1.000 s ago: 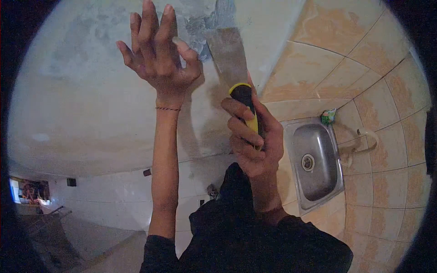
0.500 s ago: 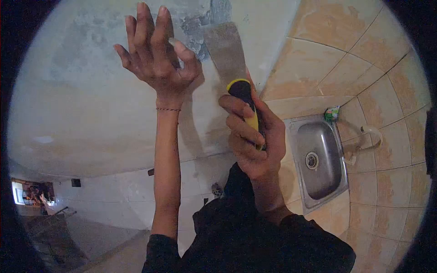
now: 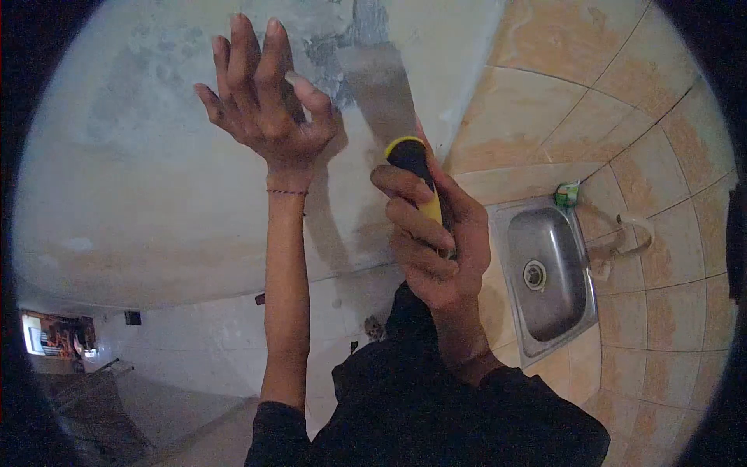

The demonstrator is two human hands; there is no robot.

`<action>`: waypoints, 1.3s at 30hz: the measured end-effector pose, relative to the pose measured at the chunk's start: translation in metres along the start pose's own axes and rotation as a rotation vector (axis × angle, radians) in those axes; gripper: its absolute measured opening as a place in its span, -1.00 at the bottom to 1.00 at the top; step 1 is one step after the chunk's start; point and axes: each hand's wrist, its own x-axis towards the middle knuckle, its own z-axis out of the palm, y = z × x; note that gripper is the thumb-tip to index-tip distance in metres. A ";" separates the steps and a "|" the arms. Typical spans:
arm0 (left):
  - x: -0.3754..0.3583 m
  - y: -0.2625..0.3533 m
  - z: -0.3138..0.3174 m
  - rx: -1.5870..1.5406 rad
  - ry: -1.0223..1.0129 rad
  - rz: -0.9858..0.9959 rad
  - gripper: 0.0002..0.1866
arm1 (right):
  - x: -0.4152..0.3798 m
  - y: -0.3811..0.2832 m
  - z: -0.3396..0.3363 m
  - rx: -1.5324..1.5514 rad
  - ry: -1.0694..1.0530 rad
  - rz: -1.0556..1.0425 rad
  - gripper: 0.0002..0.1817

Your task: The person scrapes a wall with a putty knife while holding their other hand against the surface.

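Observation:
My right hand (image 3: 436,233) is wrapped round the black and yellow handle of a wide scraper (image 3: 381,86). Its flat grey blade lies against the pale wall (image 3: 179,187), beside a rough dark patch (image 3: 327,58) where the coating is broken. To the left of the blade, my left hand (image 3: 268,97) is spread with its fingers apart and holds nothing. Its fingers point up along the wall, and whether they touch it I cannot tell. A thin cord circles the left wrist.
At the right a steel sink (image 3: 548,272) is set in a tiled counter, with a green packet (image 3: 567,194) at its corner and a pale curved tap (image 3: 638,233) beside it. Orange-beige tiles (image 3: 545,39) cover the adjoining wall. A window (image 3: 33,333) shows at the far left.
The scraper blade has shifted slightly left and down against the wall. My left hand sits slightly lower, its fingers still spread.

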 end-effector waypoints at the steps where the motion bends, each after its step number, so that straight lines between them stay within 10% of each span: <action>1: 0.000 -0.001 0.000 -0.004 -0.006 0.001 -0.41 | -0.001 0.001 -0.001 0.015 -0.008 -0.005 -0.72; 39: 0.003 0.003 0.000 0.033 -0.009 0.018 -0.36 | 0.003 -0.011 -0.006 -0.101 0.012 0.011 -0.63</action>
